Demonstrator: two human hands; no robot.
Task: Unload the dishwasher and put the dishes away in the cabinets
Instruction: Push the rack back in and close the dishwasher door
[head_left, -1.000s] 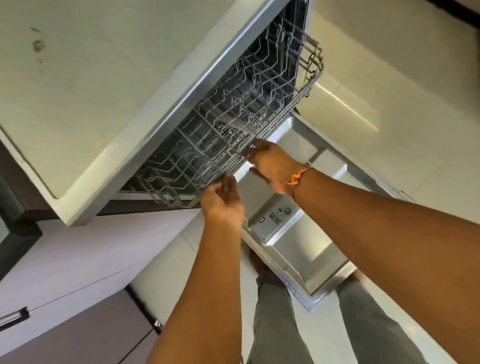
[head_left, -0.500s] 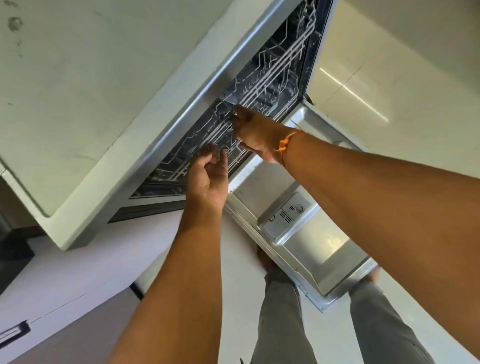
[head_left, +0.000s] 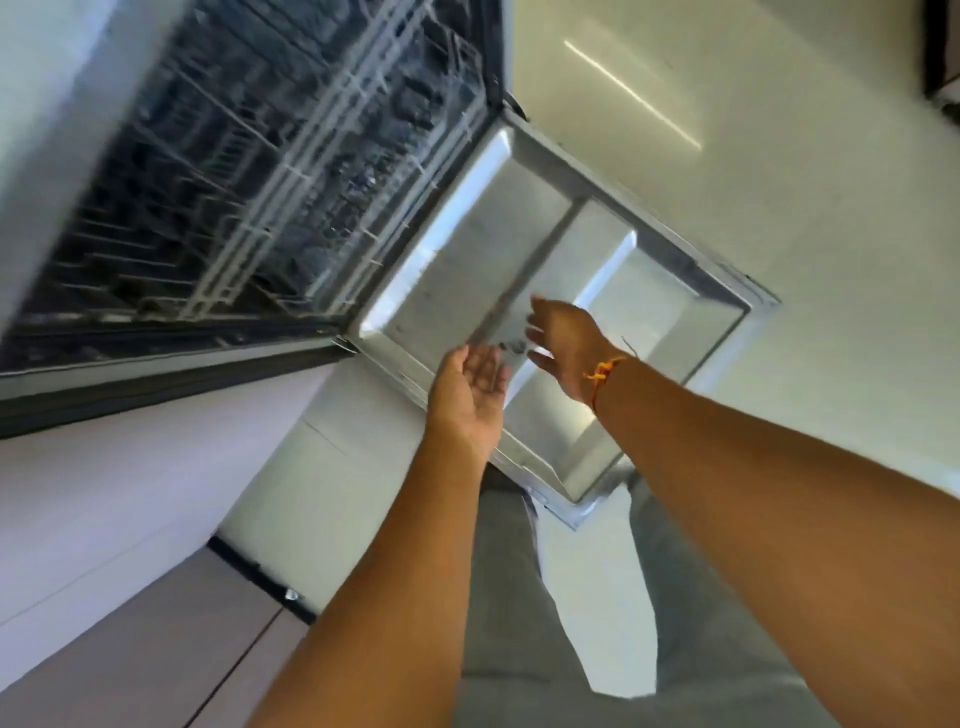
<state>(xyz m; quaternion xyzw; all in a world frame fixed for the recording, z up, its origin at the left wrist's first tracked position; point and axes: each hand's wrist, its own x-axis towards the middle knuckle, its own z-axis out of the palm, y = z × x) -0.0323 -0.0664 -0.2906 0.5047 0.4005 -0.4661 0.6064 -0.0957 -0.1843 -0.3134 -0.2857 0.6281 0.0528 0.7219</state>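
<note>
One dishwasher (head_left: 249, 171) stands open at upper left, its one door (head_left: 467, 234) lowered flat. The wire rack (head_left: 317, 156) sits inside (too blurred to count its contents). Two grips hover over the door, holding nothing: the left grip (head_left: 470, 395) palm-up with relaxed fingers, and the right grip (head_left: 563, 345) spread open, one orange thread (head_left: 602, 370) at its wrist.

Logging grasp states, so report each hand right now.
Left hand: open, palm up, holding nothing.
Right hand: open, holding nothing, above the dishwasher door.
</note>
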